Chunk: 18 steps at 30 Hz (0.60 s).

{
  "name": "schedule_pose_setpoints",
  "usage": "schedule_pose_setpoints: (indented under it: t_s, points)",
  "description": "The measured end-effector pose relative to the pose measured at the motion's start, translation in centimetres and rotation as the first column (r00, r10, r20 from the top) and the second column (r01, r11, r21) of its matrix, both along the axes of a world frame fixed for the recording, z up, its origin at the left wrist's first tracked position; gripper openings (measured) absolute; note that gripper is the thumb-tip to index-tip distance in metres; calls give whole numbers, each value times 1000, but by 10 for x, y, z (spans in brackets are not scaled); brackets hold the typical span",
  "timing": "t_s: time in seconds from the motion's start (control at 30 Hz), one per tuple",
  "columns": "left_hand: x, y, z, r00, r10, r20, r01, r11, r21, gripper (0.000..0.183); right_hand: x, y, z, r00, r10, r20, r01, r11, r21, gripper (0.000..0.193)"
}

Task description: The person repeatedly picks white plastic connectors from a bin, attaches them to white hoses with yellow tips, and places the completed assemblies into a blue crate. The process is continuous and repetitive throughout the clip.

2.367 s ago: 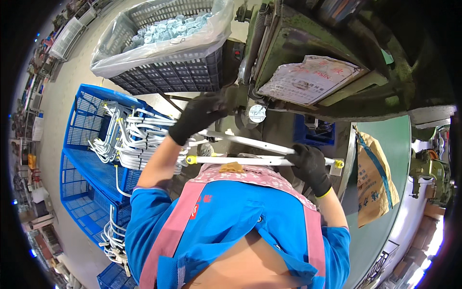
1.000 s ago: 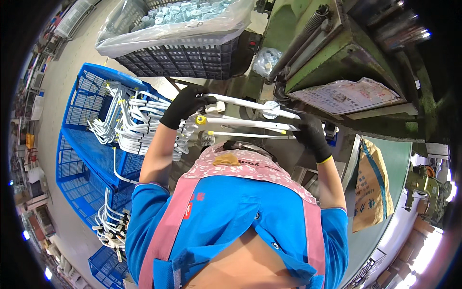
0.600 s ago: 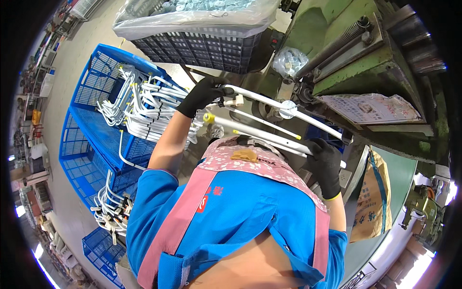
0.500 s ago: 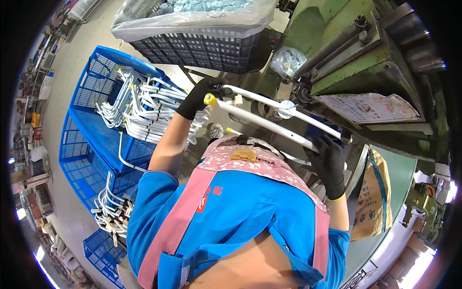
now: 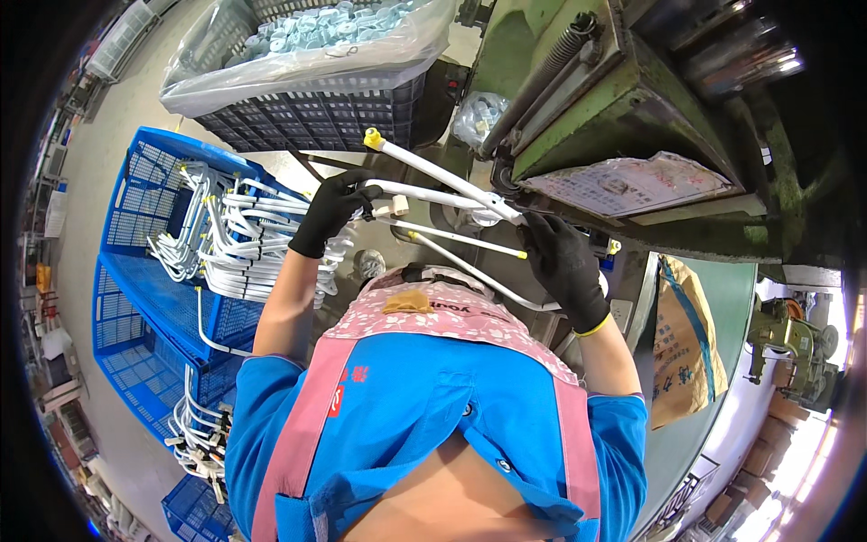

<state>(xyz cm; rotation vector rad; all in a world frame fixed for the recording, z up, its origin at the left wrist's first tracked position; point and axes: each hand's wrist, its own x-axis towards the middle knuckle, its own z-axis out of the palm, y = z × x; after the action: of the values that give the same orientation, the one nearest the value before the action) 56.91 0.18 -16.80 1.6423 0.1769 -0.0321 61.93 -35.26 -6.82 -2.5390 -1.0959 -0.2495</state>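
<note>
My left hand [image 5: 332, 215], in a black glove, closes on the left end of a white tube [image 5: 420, 192]. A pale blue round piece [image 5: 488, 211] sits along that tube near its middle. My right hand [image 5: 562, 269], also black-gloved, grips the lower right end of a second white tube [image 5: 433, 167], whose yellow-capped end points up and left. The two tubes come together near the round piece; whether they are joined there I cannot tell. Below them, in front of my apron, lies a bent white tube [image 5: 470, 268] with yellow on its end.
Blue crates [image 5: 149, 262] at the left hold several bent white tubes [image 5: 239, 244]. A black crate [image 5: 316, 113] lined with clear plastic holds pale blue pieces. A green machine [image 5: 623, 108] rises at the upper right, with a small plastic bag [image 5: 479, 119] beside it. A brown sack [image 5: 684, 343] lies right.
The yellow-capped tube has swung up and away, its capped end rising past the other tube. My right hand has moved left and up with its end. The whole view has shifted somewhat.
</note>
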Motion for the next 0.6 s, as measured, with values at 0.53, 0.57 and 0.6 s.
schedule_pose_setpoints:
  t_s: [0.53, 0.57, 0.6]
  points:
    - [-1, 1, -5, 999, 30, -16, -31, 999, -35, 24, -20, -4, -1, 980, -31, -198, 5, 991, -131, 47]
    - [-1, 1, -4, 999, 33, -27, -34, 999, -11, 24, -25, -7, -2, 967, 32, -255, -50, 997, -66, 50]
    - [-1, 1, -4, 999, 32, -23, -33, 999, -20, 23, -30, -5, -7, 966, -10, -258, -5, 998, -56, 51]
